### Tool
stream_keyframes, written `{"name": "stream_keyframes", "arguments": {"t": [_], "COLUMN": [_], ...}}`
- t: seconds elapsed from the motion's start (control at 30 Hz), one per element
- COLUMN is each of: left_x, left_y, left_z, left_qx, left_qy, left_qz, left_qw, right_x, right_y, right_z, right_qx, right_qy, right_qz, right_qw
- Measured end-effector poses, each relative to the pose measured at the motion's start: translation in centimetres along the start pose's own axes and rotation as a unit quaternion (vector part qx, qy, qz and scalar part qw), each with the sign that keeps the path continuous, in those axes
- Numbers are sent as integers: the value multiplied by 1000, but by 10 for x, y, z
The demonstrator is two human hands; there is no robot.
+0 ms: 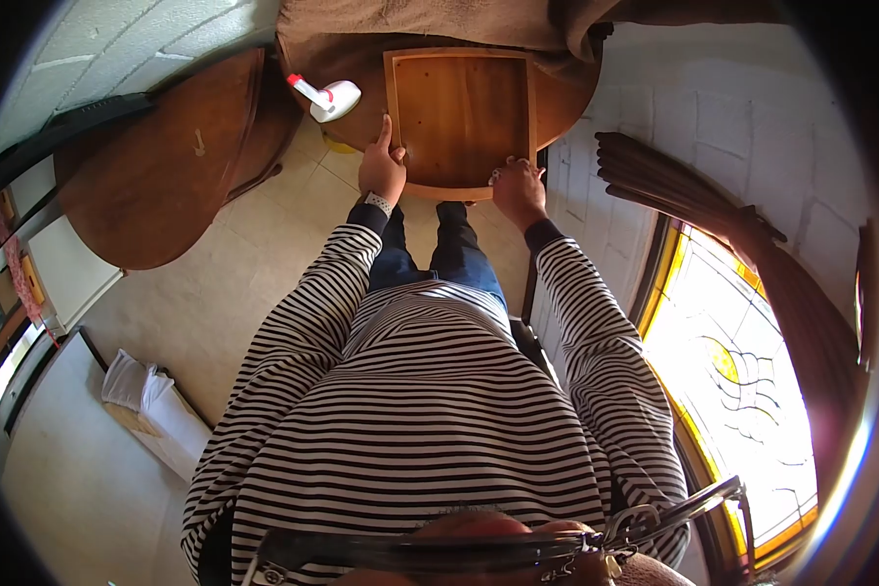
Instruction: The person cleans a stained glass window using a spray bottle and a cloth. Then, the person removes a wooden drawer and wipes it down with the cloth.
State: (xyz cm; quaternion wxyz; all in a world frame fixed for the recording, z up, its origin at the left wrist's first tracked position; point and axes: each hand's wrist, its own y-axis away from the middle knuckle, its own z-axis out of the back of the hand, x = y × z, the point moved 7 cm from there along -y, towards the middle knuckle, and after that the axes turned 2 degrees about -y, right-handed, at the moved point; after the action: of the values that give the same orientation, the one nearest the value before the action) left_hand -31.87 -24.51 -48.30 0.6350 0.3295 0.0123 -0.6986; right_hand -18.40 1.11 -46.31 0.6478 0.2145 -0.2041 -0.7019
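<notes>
A shallow wooden drawer (464,115), its open side facing up, rests over the brown round table top (564,93) at the top of the head view. My left hand (382,171) grips its near left corner, index finger stretched along the left side and the other fingers curled at the edge. My right hand (521,190) is closed over the near right corner, fingers bent over the rim; small pale spots show at those fingers, and I cannot make out what they are. Left of the drawer is a white spray bottle (337,101) with a red nozzle.
A brown cloth (430,24) covers the far part of the table. To the left stands another dark wooden table (156,161), near a white-wrapped package (156,405) on the floor. A stained-glass window (737,366) with a brown curtain (752,239) is on the right.
</notes>
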Motion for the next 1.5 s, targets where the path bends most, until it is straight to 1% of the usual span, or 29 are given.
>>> {"name": "stream_keyframes", "arguments": {"t": [0.07,0.13,0.17,0.23,0.33,0.37,0.4,0.43,0.5,0.57,0.67,0.73,0.8,0.83,0.87,0.9,0.93,0.97,1.03,1.1,1.13,1.17,1.2,1.27,1.3,1.33,1.37,1.43,1.5], "left_x": [1,0,1,5,10,8,3,-3,0,1,0,-2,2,5,5,2,1,1,2,2,2,3,4,6,6,6,6,7,8], "left_y": [-2,1,0,-1,-3,0,1,2,1,-2,0,1,-1,0,0,0,1,1,1,3,3,2,2,2,3,3,2,2,2], "left_z": [-1,0,-2,-6,-11,-8,-2,4,0,0,-1,0,-5,-7,-6,-4,-2,-1,-3,-3,-1,-2,-6,-6,-5,-5,-5,-5,-7], "left_qx": [0,5,-4,-20,-14,-3,7,16,4,-3,-2,-6,-24,-32,-24,-15,-5,-1,-6,-11,-8,-8,-6,-20,-18,-15,-15,-14,-12], "left_qy": [-2,-10,-7,-1,1,4,8,12,-4,-10,-9,-17,-7,-3,-3,-2,-1,4,17,25,7,4,1,9,15,21,23,28,40], "left_qz": [4,13,5,-8,-7,-2,3,8,-3,-10,-9,-5,-20,-26,-21,-15,-9,-8,-11,-12,-10,-9,-8,-18,-16,-14,-14,-12,-12], "left_qw": [1000,1000,1000,1000,1000,1000,1000,1000,1000,1000,1000,1000,1000,999,1000,1000,1000,1000,1000,1000,1000,1000,1000,1000,1000,1000,1000,999,999], "right_x": [-8,-11,-13,-21,-26,-29,-38,-44,-38,-35,-40,-51,-73,-80,-78,-95,-96,-93,-112,-114,-114,-107,-96,-64,-39,-14,13,79,112], "right_y": [-5,-4,1,15,49,53,50,47,63,63,45,14,-44,-73,-80,-126,-132,-136,-197,-219,-230,-246,-259,-267,-267,-267,-262,-223,-221], "right_z": [-14,-18,-5,16,80,73,47,20,8,20,35,45,50,44,85,60,84,109,83,69,62,55,48,50,57,62,73,135,148], "right_qx": [-28,-101,-165,-290,-411,-411,-355,-294,-265,-329,-353,-270,-263,-252,-258,-246,-306,-358,-306,-286,-275,-212,-141,-218,-256,-270,-286,-272,-271], "right_qy": [-20,-99,-173,-315,-256,-221,-323,-422,-377,-356,-387,-536,-623,-704,-752,-718,-582,-428,-380,-384,-386,-514,-629,-505,-438,-387,-334,-264,-276], "right_qz": [19,16,5,-2,27,11,3,-5,-23,15,51,67,65,102,89,88,77,64,38,60,71,78,81,102,110,131,149,211,223], "right_qw": [999,990,971,904,875,885,877,858,887,875,850,797,734,656,600,645,749,828,872,876,877,828,760,829,855,872,885,901,895]}}
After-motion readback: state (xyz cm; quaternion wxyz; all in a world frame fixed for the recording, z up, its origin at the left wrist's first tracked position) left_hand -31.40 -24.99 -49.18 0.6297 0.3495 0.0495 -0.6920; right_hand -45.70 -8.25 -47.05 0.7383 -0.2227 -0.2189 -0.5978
